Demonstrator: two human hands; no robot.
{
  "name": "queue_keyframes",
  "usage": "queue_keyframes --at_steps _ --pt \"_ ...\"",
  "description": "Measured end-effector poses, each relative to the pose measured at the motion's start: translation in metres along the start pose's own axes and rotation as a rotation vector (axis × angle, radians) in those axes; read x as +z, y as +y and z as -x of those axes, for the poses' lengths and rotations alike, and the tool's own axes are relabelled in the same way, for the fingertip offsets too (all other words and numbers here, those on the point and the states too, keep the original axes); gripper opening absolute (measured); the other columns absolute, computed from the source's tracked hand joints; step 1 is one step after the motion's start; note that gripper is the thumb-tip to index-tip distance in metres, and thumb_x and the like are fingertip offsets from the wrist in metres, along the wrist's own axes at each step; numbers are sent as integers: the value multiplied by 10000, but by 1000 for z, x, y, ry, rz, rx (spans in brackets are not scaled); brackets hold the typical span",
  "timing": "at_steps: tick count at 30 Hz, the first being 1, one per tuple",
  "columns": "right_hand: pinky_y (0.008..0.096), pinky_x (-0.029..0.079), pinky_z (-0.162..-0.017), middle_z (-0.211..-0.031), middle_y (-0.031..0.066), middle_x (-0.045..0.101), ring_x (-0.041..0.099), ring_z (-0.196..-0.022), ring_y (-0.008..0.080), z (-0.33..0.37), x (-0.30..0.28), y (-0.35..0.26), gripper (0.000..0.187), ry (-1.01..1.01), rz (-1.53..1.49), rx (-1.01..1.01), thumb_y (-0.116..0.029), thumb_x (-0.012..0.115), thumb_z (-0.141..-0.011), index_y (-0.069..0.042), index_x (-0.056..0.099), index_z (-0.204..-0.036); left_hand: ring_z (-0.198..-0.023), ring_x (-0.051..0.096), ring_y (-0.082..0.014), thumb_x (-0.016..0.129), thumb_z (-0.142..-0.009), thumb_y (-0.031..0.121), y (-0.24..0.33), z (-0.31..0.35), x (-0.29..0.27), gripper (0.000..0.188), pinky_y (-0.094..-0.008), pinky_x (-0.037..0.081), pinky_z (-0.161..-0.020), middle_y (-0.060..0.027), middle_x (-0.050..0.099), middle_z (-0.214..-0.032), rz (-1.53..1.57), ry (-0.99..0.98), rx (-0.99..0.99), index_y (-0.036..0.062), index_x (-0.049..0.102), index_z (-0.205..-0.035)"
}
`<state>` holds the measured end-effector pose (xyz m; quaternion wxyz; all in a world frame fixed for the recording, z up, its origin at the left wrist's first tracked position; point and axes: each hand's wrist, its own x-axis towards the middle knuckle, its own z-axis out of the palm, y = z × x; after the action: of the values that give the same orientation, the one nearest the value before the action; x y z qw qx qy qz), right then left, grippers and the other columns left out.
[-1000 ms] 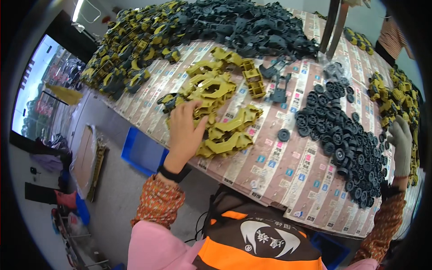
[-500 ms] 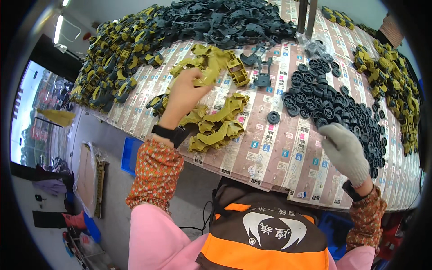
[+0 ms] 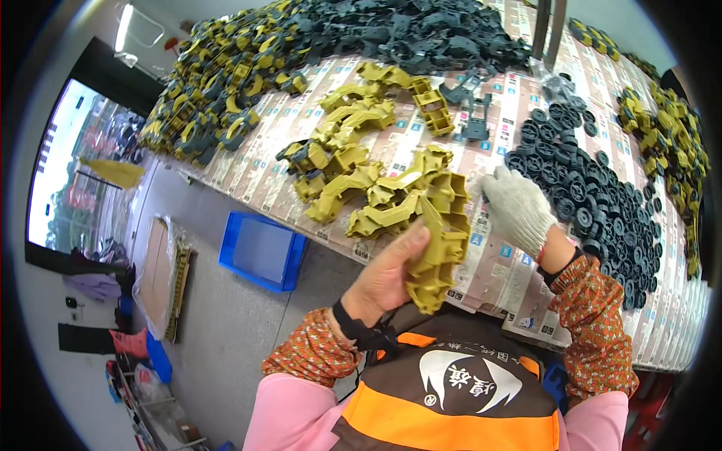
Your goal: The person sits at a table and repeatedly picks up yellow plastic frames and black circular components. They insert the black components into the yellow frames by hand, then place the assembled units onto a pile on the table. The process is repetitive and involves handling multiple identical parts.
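My bare left hand (image 3: pixel 385 272) grips a yellow plastic shell (image 3: pixel 445 244), a moulded piece like a toy car body, upright at the table's front edge. My right hand (image 3: pixel 517 209), in a white knitted glove, is low over the table with its fingers curled together. A dark rim of a small black wheel (image 3: pixel 484 197) shows at its fingertips; the glove hides most of it. Beside that hand spreads a heap of black toy wheels (image 3: pixel 602 214). More yellow shells (image 3: pixel 342 192) lie left of the held one. Dark grey frame pieces (image 3: pixel 475 124) rest farther back.
Yellow-and-grey pieces (image 3: pixel 207 98) pile up at the far left, dark grey pieces (image 3: pixel 421 34) at the back. Another yellow-and-grey row (image 3: pixel 662 143) lies at the right. A post (image 3: pixel 553 34) rises behind the wheels. A blue bin (image 3: pixel 263 252) stands on the floor left of the table.
My left hand has come back from the yellow pieces toward the front edge with a shell. My right hand has moved left from the heap onto a lone wheel. The view has shifted slightly.
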<state>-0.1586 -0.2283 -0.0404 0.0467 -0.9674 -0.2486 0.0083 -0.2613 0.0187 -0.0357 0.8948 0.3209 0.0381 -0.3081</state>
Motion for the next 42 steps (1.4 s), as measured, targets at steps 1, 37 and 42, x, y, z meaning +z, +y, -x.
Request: queue_keyframes --at_steps 1,37,42 --pt "468 601 -878 -1117 205 665 698 -1047 374 2 2 0 256 -2 -9 -6 -111 717 -865 8 664 -1084 -1260 646 -210 671 -1063 349 -5 2 -2 687 -460 570 -1058 -59 605 -1412 48 -28 -40 104 368 -1630" --pt "323 524 -1009 -1284 72 644 613 -1147 156 130 -11 -43 434 233 -1664 497 -116 574 -1063 11 558 -1478 -1193 621 -150 765 -1024 151 -76 -36 23 765 -330 550 -1019 -70 594 -1323 -518 59 29 90 224 -1561" --pt "361 538 -967 -1197 171 713 681 -1081 244 130 -7 -43 459 274 -1452 475 -95 582 -1038 31 551 -1478 -1214 619 -158 757 -1023 122 -83 -36 24 735 -327 544 -1021 -79 590 -1321 -514 57 108 87 230 -1535"
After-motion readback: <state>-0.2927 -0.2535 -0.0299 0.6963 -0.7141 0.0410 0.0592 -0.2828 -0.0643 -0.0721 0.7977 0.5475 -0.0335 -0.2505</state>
